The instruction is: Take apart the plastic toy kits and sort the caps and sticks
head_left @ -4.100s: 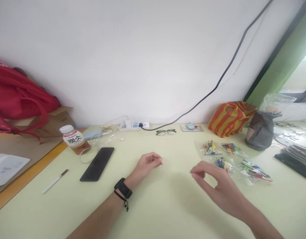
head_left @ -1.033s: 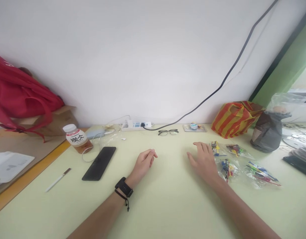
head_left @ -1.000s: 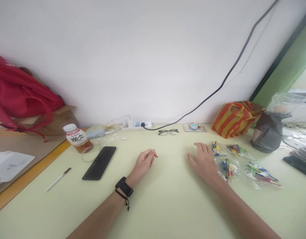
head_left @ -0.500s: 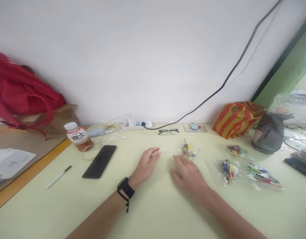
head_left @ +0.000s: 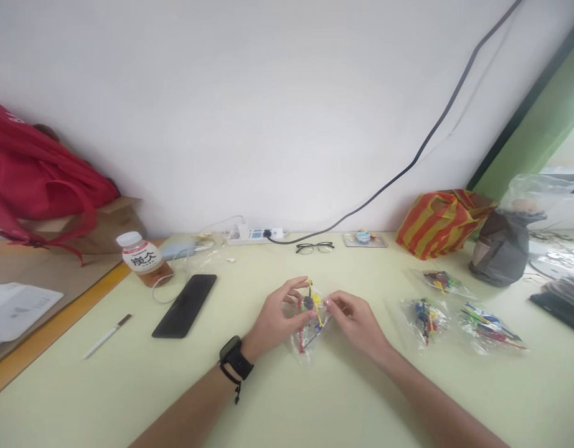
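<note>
A clear plastic bag of colourful small parts (head_left: 310, 317), red, yellow and blue, is between my two hands just above the table. My left hand (head_left: 281, 314) grips it from the left, thumb in front and fingers behind. At the bag's right edge, my right hand (head_left: 355, 320) pinches the plastic between thumb and fingertips. Three similar bags lie to the right: one at the back (head_left: 440, 282), one nearer (head_left: 426, 318) and one on the right (head_left: 490, 326). A black watch and a dark cord are on my left wrist.
Left on the table are a phone (head_left: 185, 306), a pen (head_left: 107, 336) and a bottle (head_left: 144, 258). Along the wall sit a power strip (head_left: 254, 234), glasses (head_left: 315, 247) and a small tray (head_left: 380, 241). A striped bag (head_left: 439, 224) and a grey bag (head_left: 499, 252) stand at back right.
The bag of parts has come from the far side of my right hand to between both hands. My left hand has closed on it, and my right hand now pinches its edge.
</note>
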`<state>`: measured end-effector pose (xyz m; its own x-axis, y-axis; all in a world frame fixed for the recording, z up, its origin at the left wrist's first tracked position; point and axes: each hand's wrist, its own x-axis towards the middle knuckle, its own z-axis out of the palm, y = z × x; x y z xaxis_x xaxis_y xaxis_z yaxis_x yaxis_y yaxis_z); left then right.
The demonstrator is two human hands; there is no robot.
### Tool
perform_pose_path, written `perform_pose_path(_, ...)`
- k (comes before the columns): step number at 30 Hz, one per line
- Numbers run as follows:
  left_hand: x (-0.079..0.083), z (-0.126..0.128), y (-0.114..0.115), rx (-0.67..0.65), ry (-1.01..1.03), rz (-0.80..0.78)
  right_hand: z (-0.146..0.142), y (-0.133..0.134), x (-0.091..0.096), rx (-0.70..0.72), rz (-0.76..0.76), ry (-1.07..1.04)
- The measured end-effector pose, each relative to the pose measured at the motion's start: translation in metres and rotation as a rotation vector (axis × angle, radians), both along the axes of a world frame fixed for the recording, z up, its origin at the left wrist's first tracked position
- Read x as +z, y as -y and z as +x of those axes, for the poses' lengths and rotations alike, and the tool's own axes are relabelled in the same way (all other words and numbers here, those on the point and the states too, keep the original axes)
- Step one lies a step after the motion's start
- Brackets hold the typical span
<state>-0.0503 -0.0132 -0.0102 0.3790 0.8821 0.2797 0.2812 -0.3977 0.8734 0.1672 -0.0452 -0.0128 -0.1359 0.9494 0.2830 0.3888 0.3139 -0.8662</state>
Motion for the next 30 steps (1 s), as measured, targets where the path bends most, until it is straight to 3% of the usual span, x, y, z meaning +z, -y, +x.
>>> perform_pose_path(6, -0.001, -0.005, -0.004, -0.117, 0.004, -0.142, 0.007, 0.011, 0.029, -0.124, 0.293, -0.093)
perform_pose_path(11, 0.002, -0.003, -0.002, -0.189, -0.094, -0.080, 0.022, 0.006, 0.034, -0.328, 0.326, -0.273)
perform_pose_path(16, -0.001, 0.000, 0.000, -0.131, -0.139, -0.078, 0.041, -0.007, 0.039, -0.350, 0.350, -0.345)
perform_pose_path(19, 0.000, 0.001, 0.002, -0.097, -0.198, -0.073, 0.064, -0.021, 0.036, -0.441, 0.369, -0.304)
perform_pose_path(22, 0.005, 0.002, 0.008, -0.123, -0.300, 0.061, 0.100, -0.037, 0.022, -0.609, 0.342, -0.315)
perform_pose_path(24, 0.008, 0.005, 0.014, -0.183, -0.401, 0.221, 0.124, -0.046, 0.010, -0.720, 0.269, -0.241)
perform_pose_path(26, 0.009, 0.009, 0.019, -0.233, -0.482, 0.364, 0.143, -0.051, -0.001, -0.823, 0.233, -0.022)
perform_pose_path(28, 0.009, 0.013, 0.023, -0.250, -0.513, 0.465, 0.151, -0.054, -0.008, -0.928, 0.290, 0.231)
perform_pose_path(30, 0.009, 0.016, 0.024, -0.262, -0.525, 0.532, 0.147, -0.057, -0.007, -0.937, 0.362, 0.383)
